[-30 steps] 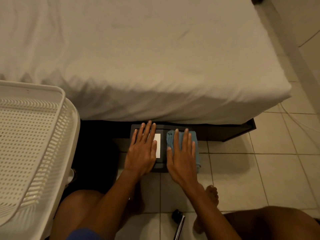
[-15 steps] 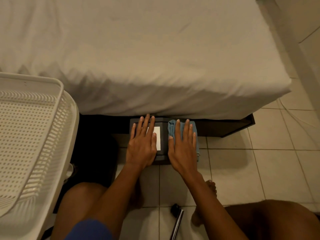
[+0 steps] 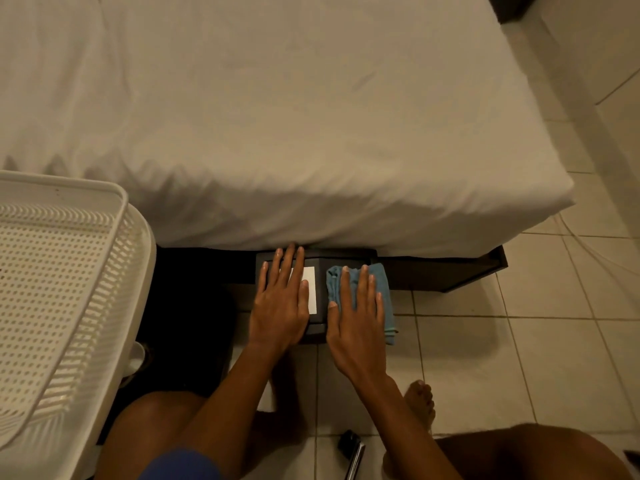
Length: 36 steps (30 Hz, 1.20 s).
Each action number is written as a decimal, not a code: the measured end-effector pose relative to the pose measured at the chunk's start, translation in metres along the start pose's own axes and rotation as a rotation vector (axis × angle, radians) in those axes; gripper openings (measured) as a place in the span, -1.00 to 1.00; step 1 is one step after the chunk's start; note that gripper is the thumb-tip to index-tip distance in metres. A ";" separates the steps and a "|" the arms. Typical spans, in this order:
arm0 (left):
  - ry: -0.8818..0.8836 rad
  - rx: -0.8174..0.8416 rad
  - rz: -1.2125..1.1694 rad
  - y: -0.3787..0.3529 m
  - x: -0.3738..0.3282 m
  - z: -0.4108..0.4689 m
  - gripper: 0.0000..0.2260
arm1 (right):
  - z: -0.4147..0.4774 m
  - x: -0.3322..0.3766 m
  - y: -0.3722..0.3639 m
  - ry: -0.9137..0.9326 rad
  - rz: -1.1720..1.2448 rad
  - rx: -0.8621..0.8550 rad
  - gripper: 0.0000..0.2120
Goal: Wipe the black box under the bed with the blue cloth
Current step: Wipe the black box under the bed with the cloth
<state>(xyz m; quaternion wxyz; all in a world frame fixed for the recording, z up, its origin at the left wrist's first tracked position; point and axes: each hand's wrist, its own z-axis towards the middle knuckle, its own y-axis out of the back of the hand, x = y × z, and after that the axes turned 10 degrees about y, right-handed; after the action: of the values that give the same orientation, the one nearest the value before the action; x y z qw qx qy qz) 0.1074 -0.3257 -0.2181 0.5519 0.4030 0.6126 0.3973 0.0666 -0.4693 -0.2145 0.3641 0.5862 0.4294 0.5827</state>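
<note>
The black box [image 3: 320, 318] sits on the floor tiles, its far end tucked under the edge of the bed [image 3: 277, 133]. A white label [image 3: 311, 289] shows on its top. My left hand [image 3: 280, 306] lies flat on the left half of the box, fingers spread, with the fingertips at the hanging sheet. The blue cloth [image 3: 383, 284] is spread over the right half of the box and hangs past its right edge. My right hand [image 3: 356, 317] presses flat on the cloth, fingers straight.
A white perforated plastic basket [image 3: 52, 289] stands close on the left. The dark bed frame [image 3: 450, 271] runs along the floor to the right of the box. My knees and one bare foot [image 3: 419, 400] are near the box, and a small dark and metal object [image 3: 351, 448] lies on the tiles.
Both hands stay flat on the box and the cloth in nearly the same place. Only the view shifts slightly.
</note>
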 end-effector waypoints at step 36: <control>-0.072 0.002 -0.010 -0.001 0.004 0.030 -0.49 | 0.018 0.006 0.013 0.053 0.276 -0.005 -0.40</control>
<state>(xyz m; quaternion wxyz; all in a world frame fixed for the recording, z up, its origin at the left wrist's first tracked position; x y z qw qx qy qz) 0.1375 -0.3213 -0.2231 0.5752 0.4145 0.5947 0.3792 0.0855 -0.4671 -0.2016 0.2706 0.6231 0.3527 0.6434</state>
